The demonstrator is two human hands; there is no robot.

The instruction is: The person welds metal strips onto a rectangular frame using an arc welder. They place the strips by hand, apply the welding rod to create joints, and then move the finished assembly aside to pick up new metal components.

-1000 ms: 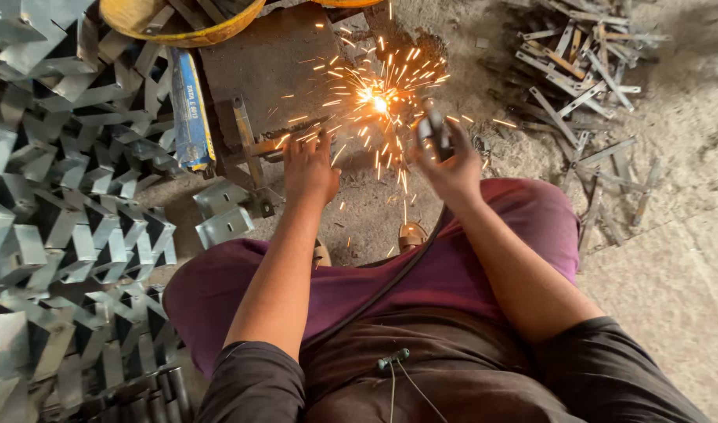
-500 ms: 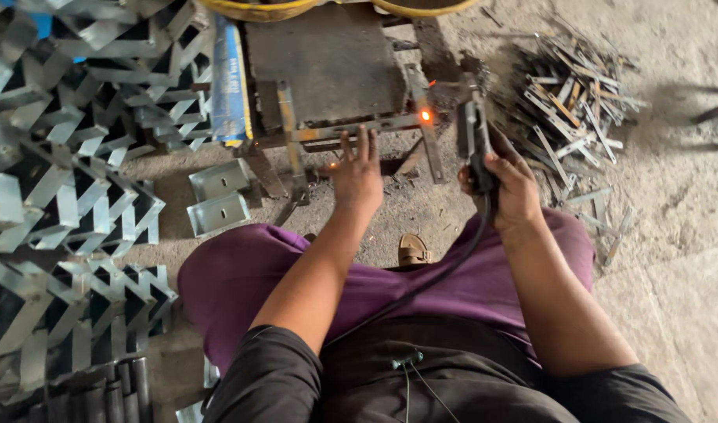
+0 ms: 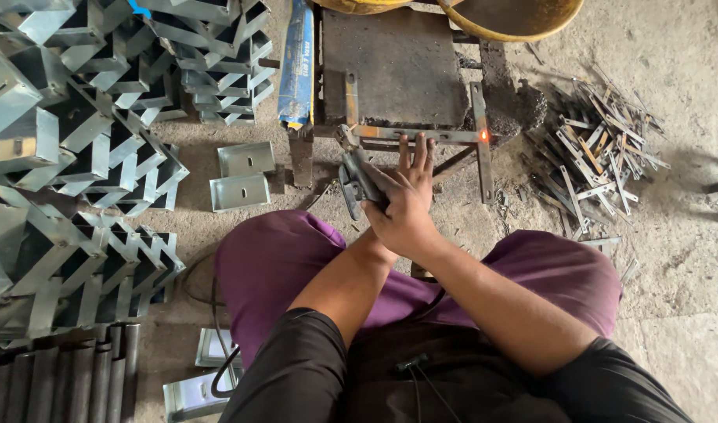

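Welding holder (image 3: 355, 182), dark and clamp-like, sits gripped in our right hand (image 3: 406, 210), just below the flat steel strip (image 3: 418, 135) on the low metal work stand (image 3: 394, 66). Our left hand lies hidden beneath the right, so we cannot tell its grip. A weld spot (image 3: 484, 135) glows orange at the strip's right end. Folded metal brackets (image 3: 77, 157) pile up left; cut strips (image 3: 594, 149) lie right.

A dusty concrete floor (image 3: 672, 313) carries stacked galvanised brackets (image 3: 69, 157), loose metal strips (image 3: 594, 153) and a steel jig (image 3: 398, 70).
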